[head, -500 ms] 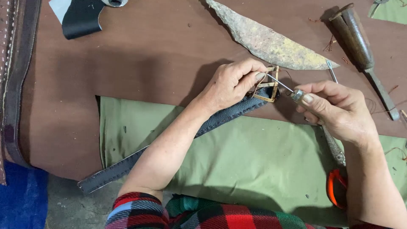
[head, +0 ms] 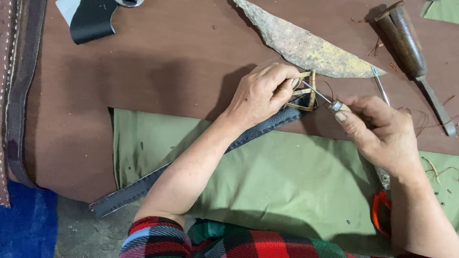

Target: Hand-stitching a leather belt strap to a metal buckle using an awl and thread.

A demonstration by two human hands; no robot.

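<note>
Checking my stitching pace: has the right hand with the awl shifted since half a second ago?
No: right hand sits equally near the rusty blade tip.

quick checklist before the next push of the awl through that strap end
1. Left hand pins the buckle at the strap end: ok.
2. Right hand grips the awl: ok.
3. Awl tip on the strap end: cannot tell, fingers hide it.
4. Left fingertips out of the awl's line: not ok, they sit close.
5. Strap lies flat on the green cloth: ok.
</note>
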